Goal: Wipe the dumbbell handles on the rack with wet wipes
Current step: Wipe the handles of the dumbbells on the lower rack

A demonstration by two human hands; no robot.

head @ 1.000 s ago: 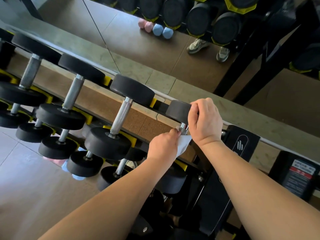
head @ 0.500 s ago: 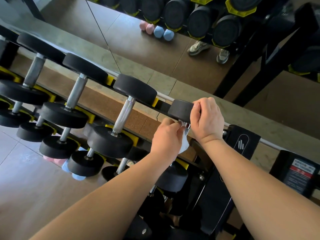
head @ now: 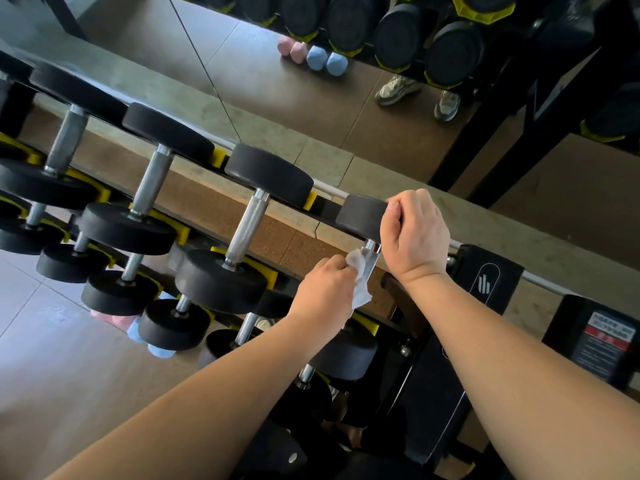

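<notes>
A small black dumbbell (head: 362,216) lies at the right end of the rack's top row, its steel handle (head: 372,249) partly showing. My right hand (head: 414,237) grips the far head of this dumbbell. My left hand (head: 325,294) pinches a white wet wipe (head: 360,275) and presses it against the handle from the left. The lower part of the handle is hidden behind the wipe and my left hand. Its near head (head: 346,355) sits below my left wrist.
Larger black dumbbells (head: 239,237) with steel handles fill the rack (head: 485,282) to the left, on yellow cradles. Lower rows hold more. A mirror (head: 311,98) behind the rack reflects dumbbells and shoes. Pink and blue small dumbbells (head: 138,327) lie on the floor.
My left hand slid the wipe up and then back down along the small dumbbell's handle. My right hand kept its grip on the far head.
</notes>
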